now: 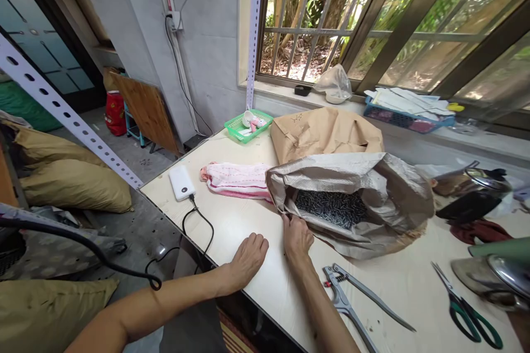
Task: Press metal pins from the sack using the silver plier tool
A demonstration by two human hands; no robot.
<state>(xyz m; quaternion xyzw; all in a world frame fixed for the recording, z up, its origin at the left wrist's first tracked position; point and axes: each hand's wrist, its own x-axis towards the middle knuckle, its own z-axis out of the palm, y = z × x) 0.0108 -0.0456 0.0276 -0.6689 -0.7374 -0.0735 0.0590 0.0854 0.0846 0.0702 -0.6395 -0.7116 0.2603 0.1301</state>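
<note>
grey-brown sack of small dark pieces, pinched at eight o'clock by right hand, left hand loosely clenched nearby

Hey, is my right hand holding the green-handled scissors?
No, the right hand grasps the rim of the open grey-brown sack, while the green-handled scissors lie apart on the tabletop.

Daylight from the window brightens the tabletop, the floor lies dimmer, and edges look stretched.
</note>
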